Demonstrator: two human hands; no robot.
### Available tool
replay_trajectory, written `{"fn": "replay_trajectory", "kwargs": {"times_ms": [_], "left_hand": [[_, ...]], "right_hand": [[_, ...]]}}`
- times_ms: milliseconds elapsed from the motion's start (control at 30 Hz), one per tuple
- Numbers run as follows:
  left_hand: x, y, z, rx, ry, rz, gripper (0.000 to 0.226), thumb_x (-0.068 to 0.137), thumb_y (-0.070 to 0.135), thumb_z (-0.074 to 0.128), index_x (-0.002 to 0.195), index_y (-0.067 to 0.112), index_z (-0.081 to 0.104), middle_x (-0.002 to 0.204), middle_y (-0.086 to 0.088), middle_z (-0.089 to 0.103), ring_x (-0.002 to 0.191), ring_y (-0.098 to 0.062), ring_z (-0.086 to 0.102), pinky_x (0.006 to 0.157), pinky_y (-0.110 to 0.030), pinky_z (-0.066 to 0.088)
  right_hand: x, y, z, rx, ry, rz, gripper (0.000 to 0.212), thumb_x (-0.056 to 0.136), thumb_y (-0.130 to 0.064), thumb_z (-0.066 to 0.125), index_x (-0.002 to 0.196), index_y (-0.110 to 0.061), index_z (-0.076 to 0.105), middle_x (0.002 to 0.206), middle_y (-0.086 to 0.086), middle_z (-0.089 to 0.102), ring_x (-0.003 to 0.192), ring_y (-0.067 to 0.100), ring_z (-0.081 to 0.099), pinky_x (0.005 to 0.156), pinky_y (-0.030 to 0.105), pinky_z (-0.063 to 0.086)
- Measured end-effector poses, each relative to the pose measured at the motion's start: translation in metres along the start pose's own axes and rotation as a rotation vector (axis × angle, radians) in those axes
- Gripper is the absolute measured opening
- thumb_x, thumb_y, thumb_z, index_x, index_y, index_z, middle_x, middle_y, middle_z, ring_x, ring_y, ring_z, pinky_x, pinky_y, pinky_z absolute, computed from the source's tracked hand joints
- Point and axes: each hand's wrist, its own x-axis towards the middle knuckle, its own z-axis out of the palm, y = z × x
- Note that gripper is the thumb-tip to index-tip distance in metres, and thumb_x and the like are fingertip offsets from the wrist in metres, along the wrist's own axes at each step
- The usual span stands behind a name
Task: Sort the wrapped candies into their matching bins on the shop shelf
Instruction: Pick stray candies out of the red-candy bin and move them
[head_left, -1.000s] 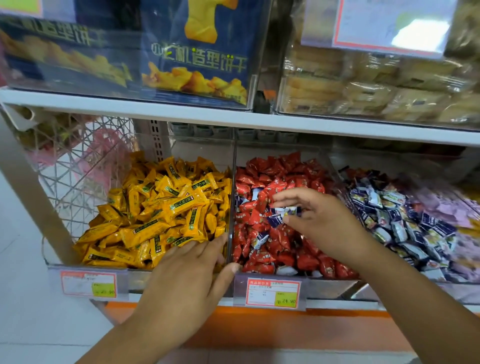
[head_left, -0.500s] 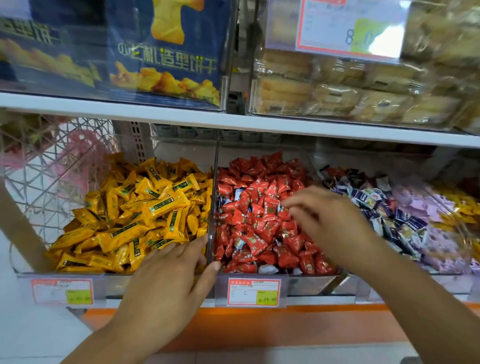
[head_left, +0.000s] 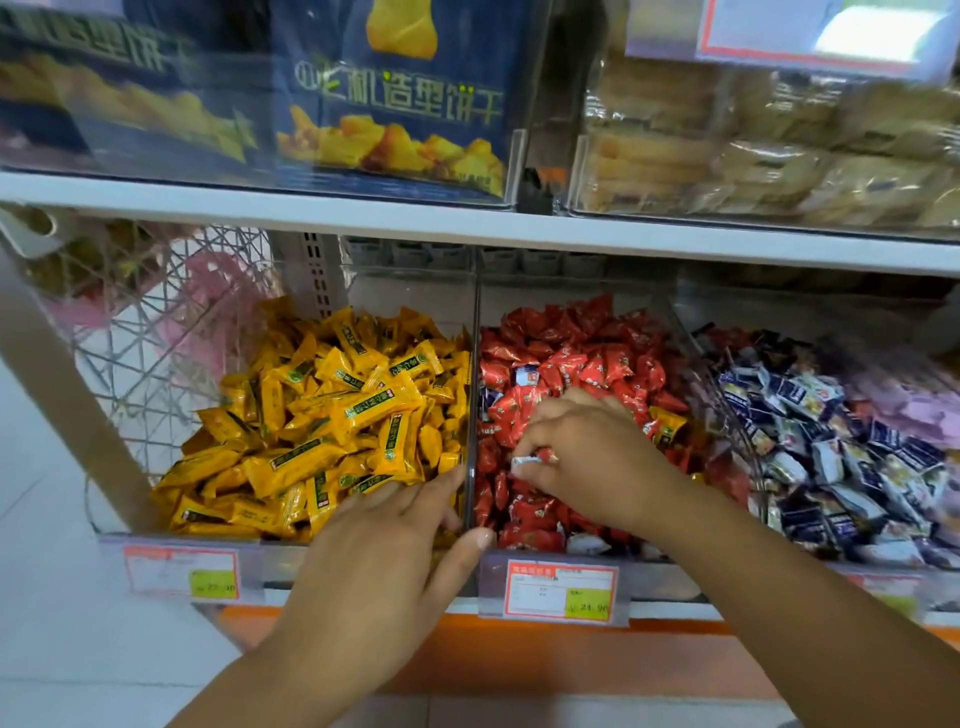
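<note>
On the white metal shop shelf (head_left: 467, 234), three heaps side by side in clear plastic bins: long yellow foil-wrapped candies (head_left: 332, 415) left, small red wrapped candies (head_left: 571, 353) middle, blue-and-white wrapped candies (head_left: 831, 441) right. Left hand (head_left: 384, 561) against the clear divider (head_left: 474, 364) between yellow and red, fingers straight, gripping nothing. Right hand (head_left: 597, 457) down in the red heap, thumb and forefinger pinching a small candy with a pale twisted end (head_left: 530, 460). Probably a stray mid-pick. Best to lift straight up without dragging red neighbours, check the wrapper, then drop into the matching heap. Next, worth fetching the lone yellow wrapper (head_left: 667, 423) just beside the right hand.
</note>
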Motion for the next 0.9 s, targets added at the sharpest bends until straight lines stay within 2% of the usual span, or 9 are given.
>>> {"fn": "replay_trajectory", "kwargs": {"times_ms": [67, 167, 300, 433, 500, 567, 667, 733, 900], "left_hand": [[0.0, -0.001, 0.0, 0.008, 0.003, 0.0, 0.064, 0.099, 0.058, 0.018, 0.118, 0.021, 0.066, 0.079, 0.028, 0.029, 0.066, -0.003, 0.051, 0.059, -0.018, 0.035], [0.0, -0.001, 0.001, 0.018, 0.016, 0.004, 0.064, 0.099, 0.057, 0.017, 0.117, 0.02, 0.067, 0.074, 0.027, 0.037, 0.064, -0.004, 0.054, 0.059, -0.019, 0.035], [-0.001, -0.002, 0.002, 0.026, 0.015, 0.016, 0.064, 0.099, 0.056, 0.019, 0.117, 0.018, 0.067, 0.071, 0.023, 0.054, 0.064, -0.005, 0.053, 0.06, -0.019, 0.035], [-0.001, -0.003, 0.004, 0.014, 0.0, 0.025, 0.062, 0.099, 0.057, 0.021, 0.118, 0.019, 0.066, 0.073, 0.024, 0.056, 0.066, -0.003, 0.053, 0.061, -0.019, 0.035], [-0.001, -0.004, 0.004, 0.014, 0.002, 0.031, 0.061, 0.099, 0.056, 0.022, 0.118, 0.019, 0.066, 0.074, 0.024, 0.056, 0.067, -0.003, 0.052, 0.062, -0.018, 0.035], [-0.002, -0.004, 0.003, 0.014, 0.005, 0.032, 0.061, 0.099, 0.056, 0.022, 0.119, 0.018, 0.065, 0.074, 0.023, 0.056, 0.068, -0.003, 0.051, 0.062, -0.018, 0.036], [-0.002, -0.003, 0.002, 0.011, -0.001, 0.03, 0.063, 0.1, 0.056, 0.02, 0.119, 0.018, 0.066, 0.076, 0.023, 0.057, 0.068, -0.004, 0.054, 0.061, -0.019, 0.039], [-0.002, -0.003, 0.002, 0.009, -0.008, 0.024, 0.064, 0.099, 0.056, 0.018, 0.119, 0.019, 0.066, 0.076, 0.023, 0.057, 0.069, -0.004, 0.056, 0.061, -0.02, 0.041], [-0.001, -0.002, 0.002, -0.008, -0.023, 0.006, 0.065, 0.099, 0.058, 0.016, 0.119, 0.021, 0.065, 0.078, 0.023, 0.058, 0.07, -0.005, 0.058, 0.059, -0.023, 0.046]], "right_hand": [[0.0, 0.006, -0.007, 0.232, 0.109, 0.032, 0.026, 0.087, -0.053, 0.055, 0.092, -0.033, 0.07, 0.102, -0.016, 0.06, 0.106, 0.01, 0.048, 0.096, 0.036, 0.036], [0.008, 0.009, -0.022, 0.379, 0.309, 0.084, 0.009, 0.087, -0.034, 0.065, 0.092, -0.026, 0.067, 0.101, -0.012, 0.062, 0.101, 0.01, 0.051, 0.088, 0.027, 0.04], [0.029, 0.007, -0.018, 0.274, 0.211, 0.207, 0.022, 0.095, -0.027, 0.056, 0.116, -0.031, 0.061, 0.106, -0.004, 0.052, 0.089, 0.01, 0.05, 0.075, 0.023, 0.035], [0.044, 0.01, 0.001, 0.117, 0.067, 0.181, 0.043, 0.097, -0.026, 0.054, 0.139, -0.021, 0.049, 0.137, 0.002, 0.051, 0.125, 0.021, 0.042, 0.102, 0.027, 0.029], [0.045, 0.01, 0.003, 0.131, 0.007, 0.167, 0.05, 0.096, -0.03, 0.057, 0.144, -0.021, 0.043, 0.136, 0.0, 0.047, 0.125, 0.021, 0.044, 0.102, 0.032, 0.037], [0.043, 0.009, 0.005, 0.14, 0.034, 0.17, 0.044, 0.096, -0.03, 0.057, 0.139, -0.022, 0.049, 0.126, -0.003, 0.048, 0.113, 0.019, 0.052, 0.09, 0.032, 0.044], [0.034, 0.009, -0.001, 0.191, 0.126, 0.204, 0.021, 0.097, -0.034, 0.054, 0.115, -0.028, 0.063, 0.114, -0.009, 0.054, 0.098, 0.012, 0.055, 0.076, 0.029, 0.041], [0.027, 0.012, -0.012, 0.212, 0.117, 0.219, 0.014, 0.097, -0.035, 0.053, 0.107, -0.031, 0.061, 0.107, -0.01, 0.057, 0.091, 0.01, 0.053, 0.073, 0.029, 0.038], [0.016, 0.004, -0.034, 0.304, 0.089, 0.154, 0.019, 0.101, -0.03, 0.044, 0.116, -0.036, 0.054, 0.105, -0.01, 0.05, 0.098, 0.009, 0.051, 0.076, 0.026, 0.034]]}}
